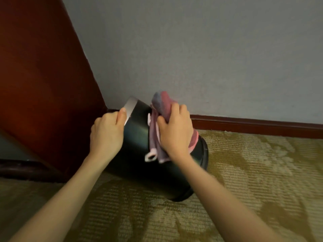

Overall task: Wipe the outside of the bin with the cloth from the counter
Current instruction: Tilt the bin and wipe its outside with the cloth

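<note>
Clenched around a bunched pink and mauve cloth [160, 119], the right hand [174, 130] presses it onto the smooth side of the black cylindrical bin [138, 137]. Left hand [106, 133] grasps the bin's silvery rim, the bin tilted on ribbed, patterned carpet [253, 172] beside the textured wall [192, 49].

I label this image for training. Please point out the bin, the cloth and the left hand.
bin [138, 130]: head view, on its dark side wall.
cloth [161, 103]: head view, on the bunched upper part.
left hand [106, 133]: head view, on its back.
</note>
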Tool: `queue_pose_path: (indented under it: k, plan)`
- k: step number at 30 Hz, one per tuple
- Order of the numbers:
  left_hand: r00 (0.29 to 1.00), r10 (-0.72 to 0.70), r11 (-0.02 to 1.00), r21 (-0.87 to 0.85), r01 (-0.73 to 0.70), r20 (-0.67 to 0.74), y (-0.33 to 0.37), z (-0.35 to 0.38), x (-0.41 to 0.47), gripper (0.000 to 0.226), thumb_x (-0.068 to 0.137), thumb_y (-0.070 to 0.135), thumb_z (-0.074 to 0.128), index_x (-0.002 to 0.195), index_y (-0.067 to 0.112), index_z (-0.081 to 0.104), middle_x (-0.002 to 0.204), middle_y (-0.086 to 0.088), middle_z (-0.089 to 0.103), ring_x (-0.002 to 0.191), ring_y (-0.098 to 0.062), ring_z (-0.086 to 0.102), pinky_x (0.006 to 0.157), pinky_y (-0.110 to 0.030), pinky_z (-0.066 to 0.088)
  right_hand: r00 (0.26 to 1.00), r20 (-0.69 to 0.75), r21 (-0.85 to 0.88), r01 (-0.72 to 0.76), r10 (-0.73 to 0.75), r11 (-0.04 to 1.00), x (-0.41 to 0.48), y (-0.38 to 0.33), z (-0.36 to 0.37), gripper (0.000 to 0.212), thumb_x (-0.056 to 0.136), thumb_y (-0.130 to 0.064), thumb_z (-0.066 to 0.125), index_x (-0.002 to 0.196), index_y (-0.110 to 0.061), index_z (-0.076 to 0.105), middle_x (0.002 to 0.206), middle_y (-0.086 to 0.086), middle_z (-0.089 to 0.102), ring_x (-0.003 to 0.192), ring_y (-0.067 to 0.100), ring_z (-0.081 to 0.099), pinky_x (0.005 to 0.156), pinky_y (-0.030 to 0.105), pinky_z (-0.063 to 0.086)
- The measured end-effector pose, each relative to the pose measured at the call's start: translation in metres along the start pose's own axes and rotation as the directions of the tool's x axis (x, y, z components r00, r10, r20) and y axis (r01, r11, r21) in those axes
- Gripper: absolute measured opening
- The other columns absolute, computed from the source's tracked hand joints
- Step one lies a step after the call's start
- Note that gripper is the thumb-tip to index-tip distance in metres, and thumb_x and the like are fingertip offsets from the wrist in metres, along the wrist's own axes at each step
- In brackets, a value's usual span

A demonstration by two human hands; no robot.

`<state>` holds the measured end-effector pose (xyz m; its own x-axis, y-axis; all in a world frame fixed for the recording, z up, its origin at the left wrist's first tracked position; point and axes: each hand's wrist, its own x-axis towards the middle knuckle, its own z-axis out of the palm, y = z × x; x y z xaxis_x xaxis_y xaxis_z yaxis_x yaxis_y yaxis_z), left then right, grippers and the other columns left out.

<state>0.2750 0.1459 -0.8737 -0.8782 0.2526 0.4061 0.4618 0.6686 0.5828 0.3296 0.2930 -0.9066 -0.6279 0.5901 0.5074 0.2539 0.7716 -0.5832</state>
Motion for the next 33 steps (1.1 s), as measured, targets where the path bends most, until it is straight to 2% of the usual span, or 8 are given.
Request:
queue_pose_path:
  k: [4, 7, 12, 16, 20, 26, 29, 33]
  plan:
    - [0.997, 0.079, 0.997, 0.002, -0.079, 0.003, 0.004, 0.002, -0.001, 0.051, 0.099, 0.037, 0.032, 0.051, 0.021, 0.040, 0.047, 0.002, 0.040, 0.050, -0.028, 0.048, 0.051, -0.035, 0.033, 0.984, -0.158, 0.017, 0.092, -0.088, 0.996, -0.041, 0.010, -0.010, 0.041, 0.074, -0.029, 0.056, 0.109, -0.008, 0.057, 0.097, 0.010, 0.057, 0.085, 0.023, 0.049, 0.070, 0.030, 0.035]
    - [0.985, 0.172, 0.985, 0.015, -0.172, 0.012, 0.018, 0.005, -0.006, 0.052, 0.099, 0.033, 0.035, 0.048, 0.023, 0.034, 0.044, 0.005, 0.038, 0.043, -0.017, 0.040, 0.047, -0.030, 0.023, 0.985, -0.164, 0.067, 0.061, -0.049, 0.996, -0.037, 0.023, -0.018, 0.041, 0.073, -0.030, 0.054, 0.104, -0.005, 0.058, 0.095, 0.013, 0.057, 0.082, 0.028, 0.054, 0.066, 0.034, 0.040]
    - [0.976, 0.211, 0.977, 0.016, -0.212, 0.054, 0.029, 0.005, -0.011, 0.050, 0.098, 0.033, 0.033, 0.050, 0.019, 0.040, 0.043, 0.001, 0.040, 0.039, -0.015, 0.042, 0.043, -0.029, 0.022, 0.983, -0.034, 0.090, -0.179, 0.183, 0.980, -0.006, 0.041, -0.019, 0.030, 0.080, -0.035, 0.055, 0.097, -0.010, 0.054, 0.099, 0.009, 0.056, 0.086, 0.032, 0.056, 0.063, 0.034, 0.036]
    - [0.971, 0.229, 0.973, 0.009, -0.230, 0.073, 0.029, 0.000, -0.026, 0.048, 0.098, 0.033, 0.034, 0.051, 0.021, 0.037, 0.041, 0.002, 0.039, 0.036, -0.016, 0.041, 0.042, -0.028, 0.023, 0.891, 0.139, 0.039, -0.440, 0.431, 0.897, 0.026, 0.066, -0.014, 0.025, 0.080, -0.039, 0.058, 0.088, -0.016, 0.053, 0.101, 0.013, 0.063, 0.091, 0.038, 0.059, 0.067, 0.035, 0.036]
    - [0.967, 0.243, 0.968, 0.043, -0.247, 0.074, 0.035, 0.000, -0.030, 0.050, 0.097, 0.036, 0.031, 0.054, 0.014, 0.042, 0.042, -0.002, 0.041, 0.039, -0.023, 0.043, 0.043, -0.034, 0.028, 0.845, 0.222, 0.009, -0.501, 0.487, 0.865, 0.033, 0.086, -0.013, 0.029, 0.082, -0.037, 0.057, 0.096, -0.013, 0.060, 0.101, 0.015, 0.066, 0.090, 0.037, 0.060, 0.068, 0.034, 0.037]
    - [0.980, 0.192, 0.975, 0.106, -0.196, 0.049, 0.042, 0.007, -0.025, 0.054, 0.095, 0.045, 0.022, 0.062, 0.013, 0.050, 0.056, -0.009, 0.053, 0.058, -0.036, 0.054, 0.053, -0.041, 0.040, 0.886, 0.057, 0.011, -0.461, 0.460, 0.887, 0.015, 0.087, -0.021, 0.027, 0.084, -0.032, 0.054, 0.100, -0.010, 0.056, 0.107, 0.015, 0.059, 0.094, 0.036, 0.056, 0.068, 0.034, 0.033]
    - [0.991, 0.127, 0.988, 0.079, -0.130, 0.036, 0.034, 0.008, -0.012, 0.052, 0.096, 0.047, 0.023, 0.055, 0.019, 0.041, 0.062, -0.013, 0.055, 0.063, -0.039, 0.056, 0.058, -0.044, 0.044, 0.939, -0.071, 0.028, -0.334, 0.336, 0.942, -0.016, 0.076, -0.026, 0.030, 0.082, -0.028, 0.056, 0.104, -0.008, 0.054, 0.102, 0.012, 0.054, 0.090, 0.034, 0.054, 0.069, 0.036, 0.039]
    - [0.995, 0.095, 0.991, 0.095, -0.095, 0.006, 0.025, 0.010, 0.005, 0.052, 0.096, 0.046, 0.028, 0.052, 0.020, 0.033, 0.066, -0.017, 0.055, 0.070, -0.043, 0.056, 0.060, -0.041, 0.035, 0.968, -0.185, -0.027, -0.180, 0.172, 0.983, -0.060, 0.060, -0.027, 0.043, 0.072, -0.030, 0.053, 0.108, -0.008, 0.055, 0.100, 0.013, 0.055, 0.087, 0.029, 0.051, 0.070, 0.038, 0.039]
